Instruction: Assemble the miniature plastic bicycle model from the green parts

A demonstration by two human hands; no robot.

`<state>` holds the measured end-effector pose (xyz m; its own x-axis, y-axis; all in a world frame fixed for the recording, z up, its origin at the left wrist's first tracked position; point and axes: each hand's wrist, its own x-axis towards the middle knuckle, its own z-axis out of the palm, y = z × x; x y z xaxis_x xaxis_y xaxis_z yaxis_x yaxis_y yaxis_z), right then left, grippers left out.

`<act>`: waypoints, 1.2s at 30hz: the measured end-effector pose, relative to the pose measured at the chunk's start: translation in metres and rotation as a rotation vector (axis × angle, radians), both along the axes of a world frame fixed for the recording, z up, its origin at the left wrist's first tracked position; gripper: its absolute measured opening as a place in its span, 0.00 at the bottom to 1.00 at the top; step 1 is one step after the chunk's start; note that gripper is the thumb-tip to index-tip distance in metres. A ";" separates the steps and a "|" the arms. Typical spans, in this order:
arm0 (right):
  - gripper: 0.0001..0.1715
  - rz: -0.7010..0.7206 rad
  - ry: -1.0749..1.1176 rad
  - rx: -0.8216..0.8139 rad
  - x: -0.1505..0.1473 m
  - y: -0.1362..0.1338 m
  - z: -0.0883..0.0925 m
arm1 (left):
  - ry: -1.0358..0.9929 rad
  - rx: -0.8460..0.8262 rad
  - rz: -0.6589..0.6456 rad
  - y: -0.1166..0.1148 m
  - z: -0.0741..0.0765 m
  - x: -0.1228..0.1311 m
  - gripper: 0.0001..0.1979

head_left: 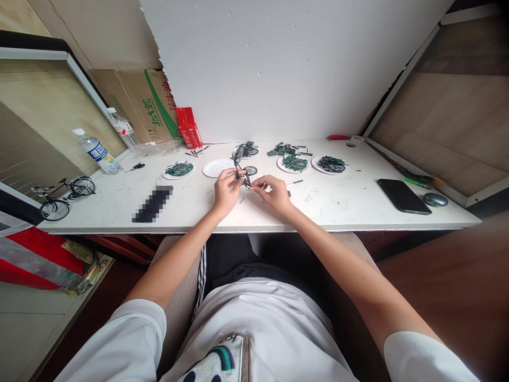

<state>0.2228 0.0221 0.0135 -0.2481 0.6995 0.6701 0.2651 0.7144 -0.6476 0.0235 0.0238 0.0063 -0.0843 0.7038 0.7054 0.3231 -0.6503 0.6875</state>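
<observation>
My left hand (227,189) is closed around the dark frame of a small, partly built model bicycle (237,155). One wheel of it stands up above my fingers. My right hand (274,192) pinches at the lower right end of the same model, thumb and fingertips together; whether a tiny part sits between them cannot be made out. Just behind my hands, a loose spoked wheel (251,170) lies on the white table (318,207). A thin dark rod-like tool (295,182) lies beyond my right hand.
Paper plates of green and black parts stand behind: one at left (178,170), others at right (293,163). A white plate (217,168) lies between. A finished model bicycle (66,195) and a bottle (99,152) stand left; a phone (403,196) lies right.
</observation>
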 end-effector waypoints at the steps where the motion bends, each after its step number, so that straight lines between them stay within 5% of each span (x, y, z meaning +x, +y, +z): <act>1: 0.10 -0.001 -0.007 0.006 0.000 0.000 0.000 | 0.004 -0.002 -0.004 0.000 0.000 0.000 0.24; 24: 0.07 -0.052 0.002 -0.019 -0.006 -0.008 -0.002 | -0.021 -0.036 -0.039 0.002 -0.005 0.000 0.24; 36: 0.19 -0.182 -0.513 0.338 0.006 -0.001 -0.002 | 0.097 0.000 -0.032 0.004 -0.011 -0.002 0.20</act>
<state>0.2291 0.0215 0.0118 -0.4930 0.5320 0.6884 0.6181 0.7710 -0.1532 0.0213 0.0274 -0.0048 0.0068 0.7051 0.7090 0.3677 -0.6612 0.6540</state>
